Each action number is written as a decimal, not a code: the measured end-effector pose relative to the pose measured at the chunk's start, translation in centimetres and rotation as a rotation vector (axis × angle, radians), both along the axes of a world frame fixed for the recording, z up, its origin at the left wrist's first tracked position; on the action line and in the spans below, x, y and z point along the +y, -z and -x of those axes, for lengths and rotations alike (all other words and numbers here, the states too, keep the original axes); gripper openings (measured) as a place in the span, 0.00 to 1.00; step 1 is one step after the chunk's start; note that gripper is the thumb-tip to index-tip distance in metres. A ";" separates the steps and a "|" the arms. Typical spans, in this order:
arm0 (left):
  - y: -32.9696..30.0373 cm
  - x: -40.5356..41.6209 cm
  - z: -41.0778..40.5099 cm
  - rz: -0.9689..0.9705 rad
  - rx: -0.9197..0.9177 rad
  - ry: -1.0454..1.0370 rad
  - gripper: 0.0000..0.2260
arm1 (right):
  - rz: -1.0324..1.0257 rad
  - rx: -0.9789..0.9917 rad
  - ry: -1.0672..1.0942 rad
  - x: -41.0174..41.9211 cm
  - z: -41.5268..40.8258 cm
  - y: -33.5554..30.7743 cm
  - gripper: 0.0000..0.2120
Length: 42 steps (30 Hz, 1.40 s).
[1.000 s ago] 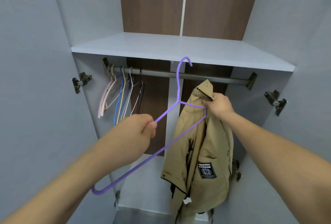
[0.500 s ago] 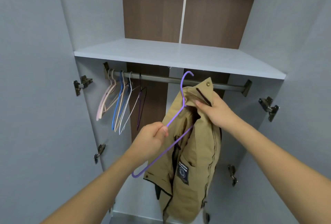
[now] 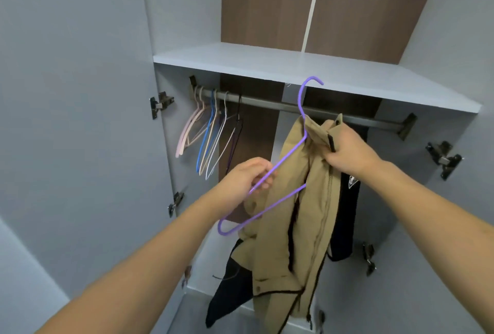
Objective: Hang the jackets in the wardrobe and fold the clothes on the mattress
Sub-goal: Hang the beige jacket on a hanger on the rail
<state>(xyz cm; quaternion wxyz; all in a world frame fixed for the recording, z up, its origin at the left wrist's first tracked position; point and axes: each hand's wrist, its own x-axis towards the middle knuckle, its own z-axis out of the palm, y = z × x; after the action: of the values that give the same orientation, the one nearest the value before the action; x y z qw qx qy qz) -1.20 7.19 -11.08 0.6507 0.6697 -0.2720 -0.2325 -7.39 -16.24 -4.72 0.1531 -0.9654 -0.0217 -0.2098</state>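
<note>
While right hand (image 3: 347,150) clenches the collar of one tan jacket (image 3: 302,216), which hangs below it, left hand (image 3: 247,178) pinches one purple hanger (image 3: 278,165), partly inside the jacket. Several empty hangers (image 3: 211,133) on rail (image 3: 347,117), far left; count unclear.

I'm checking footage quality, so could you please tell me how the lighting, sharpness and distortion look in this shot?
Head view: even, soft lighting, no glare; wide-angle bowing bends the shelf and rail; the purple hanger and tan jacket read fairly sharp.
</note>
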 end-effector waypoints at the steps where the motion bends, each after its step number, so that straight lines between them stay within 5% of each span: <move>1: 0.6 0.5 -0.7 -0.027 0.138 -0.007 0.07 | 0.027 -0.003 0.007 -0.1 -0.1 0.2 0.07; 2: 1.4 1.2 -1.3 -0.106 0.238 0.014 0.05 | 0.071 -0.013 0.011 -0.1 0.0 0.3 0.07; 6: 5.5 1.8 0.0 -0.524 0.257 0.282 0.20 | 0.146 -0.045 0.011 -0.7 0.0 0.1 0.09; 9: 7.5 -0.5 2.5 -0.488 0.251 0.291 0.23 | 0.083 -0.078 -0.007 -0.4 0.3 -0.5 0.10; 12: 9.6 -2.0 2.8 -0.439 0.171 0.155 0.09 | 0.041 -0.055 -0.027 0.2 1.2 -1.4 0.10; 15: 10.8 -1.4 0.8 -0.411 0.175 -0.073 0.08 | 0.020 -0.009 -0.027 -0.2 2.1 -1.8 0.12; 22: 1.8 3.2 -5.0 -0.170 0.251 -0.218 0.07 | 0.161 0.078 -0.025 -1.7 2.5 -0.9 0.25; 24: -0.7 4.6 -6.7 -0.190 0.297 -0.195 0.06 | 0.225 0.007 -0.089 -1.6 2.4 -0.9 0.23; 27: -2.5 6.0 -8.6 -0.202 0.283 -0.227 0.11 | 0.355 -0.037 -0.230 -1.0 2.5 -1.5 0.02; 30: -3.4 7.4 -10.0 -0.252 0.300 -0.177 0.16 | 0.386 -0.054 -0.275 -1.0 2.7 -2.0 0.06; 35: -6.3 9.5 -10.3 -0.428 0.316 -0.021 0.10 | 0.421 0.035 -0.338 -0.9 3.1 -1.5 0.12; 39: -9.7 7.2 -9.3 -0.732 0.025 -0.124 0.29 | 0.403 0.131 -0.317 -0.3 1.7 0.2 0.25; 42: -11.3 5.0 -7.4 -0.689 -0.071 -0.269 0.18 | 0.415 0.167 -0.202 0.0 1.0 0.6 0.17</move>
<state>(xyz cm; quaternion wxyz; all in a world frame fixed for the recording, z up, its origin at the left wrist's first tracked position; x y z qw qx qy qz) 6.24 12.17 0.19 0.4020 0.8869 -0.1099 -0.1994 -8.41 -16.29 -5.28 -0.0268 -0.9831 -0.1482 -0.1040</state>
